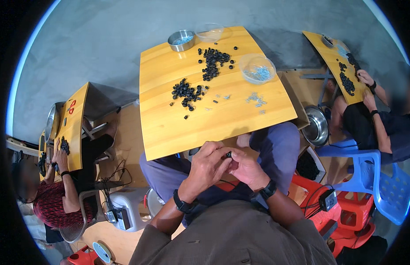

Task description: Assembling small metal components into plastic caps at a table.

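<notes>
We pinch a small black rubber ring (229,154) between left hand (208,167) and right hand (248,168) fingertips, off the yellow wooden tabletop's (169,132) near edge; we judge a slip drops it into our lap.

Single head view, fisheye, looking steeply down from above the person's own chest and lap, facing out over a wooden table (214,119). Hands (227,165) sit close under the lens at the table's near edge; the far edge lies toward grey floor. Rim bends hard, catching a co-worker's table far left (75,128) and another far right (335,62).
</notes>
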A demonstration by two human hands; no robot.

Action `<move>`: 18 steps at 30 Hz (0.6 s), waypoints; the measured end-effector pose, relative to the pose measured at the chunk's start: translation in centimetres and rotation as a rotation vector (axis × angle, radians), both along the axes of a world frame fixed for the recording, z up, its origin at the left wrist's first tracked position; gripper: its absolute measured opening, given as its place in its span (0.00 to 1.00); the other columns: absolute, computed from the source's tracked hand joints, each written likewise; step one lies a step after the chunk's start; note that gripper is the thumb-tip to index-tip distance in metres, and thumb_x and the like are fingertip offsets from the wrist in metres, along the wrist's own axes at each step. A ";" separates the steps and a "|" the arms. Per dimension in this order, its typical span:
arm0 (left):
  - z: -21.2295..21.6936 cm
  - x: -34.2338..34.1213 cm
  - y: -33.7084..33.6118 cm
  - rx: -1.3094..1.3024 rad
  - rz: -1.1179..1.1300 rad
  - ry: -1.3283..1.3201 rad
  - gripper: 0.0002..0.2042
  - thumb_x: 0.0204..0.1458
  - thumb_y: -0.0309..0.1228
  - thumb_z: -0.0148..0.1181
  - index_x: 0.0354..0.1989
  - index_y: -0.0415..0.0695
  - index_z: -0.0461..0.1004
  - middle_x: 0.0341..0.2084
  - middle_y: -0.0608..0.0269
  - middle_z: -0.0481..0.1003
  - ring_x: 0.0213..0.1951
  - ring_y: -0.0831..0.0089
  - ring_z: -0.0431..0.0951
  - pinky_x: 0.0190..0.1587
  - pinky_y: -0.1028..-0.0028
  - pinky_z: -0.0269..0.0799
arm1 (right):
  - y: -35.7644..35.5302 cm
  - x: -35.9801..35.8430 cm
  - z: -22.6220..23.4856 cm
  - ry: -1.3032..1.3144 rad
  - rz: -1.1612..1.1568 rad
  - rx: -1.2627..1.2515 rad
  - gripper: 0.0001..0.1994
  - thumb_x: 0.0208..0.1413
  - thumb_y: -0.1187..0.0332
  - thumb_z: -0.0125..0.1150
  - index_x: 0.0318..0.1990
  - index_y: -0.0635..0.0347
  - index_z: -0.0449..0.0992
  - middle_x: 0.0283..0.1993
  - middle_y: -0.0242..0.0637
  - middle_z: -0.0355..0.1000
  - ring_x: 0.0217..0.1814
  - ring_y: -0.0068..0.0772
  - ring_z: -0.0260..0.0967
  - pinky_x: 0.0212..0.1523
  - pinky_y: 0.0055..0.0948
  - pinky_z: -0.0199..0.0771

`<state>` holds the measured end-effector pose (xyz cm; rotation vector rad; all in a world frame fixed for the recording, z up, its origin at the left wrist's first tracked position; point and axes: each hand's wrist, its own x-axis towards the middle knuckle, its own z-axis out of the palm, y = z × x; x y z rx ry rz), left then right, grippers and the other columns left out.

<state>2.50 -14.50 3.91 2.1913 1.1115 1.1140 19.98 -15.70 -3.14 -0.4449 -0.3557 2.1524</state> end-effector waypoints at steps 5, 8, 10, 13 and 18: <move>-3.4 -2.7 3.3 -0.079 0.236 -0.070 0.09 0.48 0.24 0.68 0.37 0.35 0.79 0.33 0.50 0.78 0.34 0.56 0.80 0.38 0.65 0.77 | 1.7 2.9 -0.9 0.122 -0.001 0.048 0.11 0.65 0.62 0.58 0.48 0.60 0.76 0.42 0.31 0.69 0.41 0.24 0.65 0.39 0.26 0.67; -4.3 -5.7 6.2 -0.069 0.547 0.058 0.11 0.48 0.25 0.69 0.39 0.36 0.80 0.31 0.53 0.77 0.30 0.59 0.78 0.35 0.65 0.76 | 2.4 5.2 -0.5 0.075 -0.086 0.077 0.10 0.64 0.62 0.58 0.44 0.60 0.75 0.40 0.31 0.66 0.39 0.24 0.61 0.37 0.24 0.64; -4.6 -7.0 7.4 -0.097 0.618 0.181 0.13 0.48 0.28 0.68 0.42 0.38 0.80 0.32 0.52 0.77 0.33 0.56 0.79 0.37 0.63 0.76 | 2.8 5.8 -0.3 0.082 -0.102 0.084 0.10 0.64 0.62 0.58 0.43 0.60 0.74 0.39 0.31 0.66 0.39 0.24 0.61 0.37 0.24 0.64; -5.7 -7.5 8.7 -0.074 0.615 0.262 0.13 0.48 0.28 0.68 0.42 0.39 0.81 0.33 0.52 0.76 0.34 0.55 0.79 0.39 0.62 0.76 | 3.0 6.2 -0.3 0.073 -0.108 0.093 0.10 0.64 0.61 0.59 0.42 0.60 0.74 0.39 0.30 0.65 0.39 0.24 0.61 0.37 0.24 0.64; -6.2 -7.3 9.1 -0.149 0.619 0.259 0.10 0.49 0.29 0.67 0.39 0.39 0.81 0.31 0.53 0.76 0.35 0.55 0.79 0.39 0.61 0.75 | 2.3 4.6 -0.6 0.052 -0.074 0.064 0.12 0.63 0.60 0.60 0.43 0.60 0.75 0.40 0.31 0.66 0.39 0.24 0.61 0.37 0.25 0.64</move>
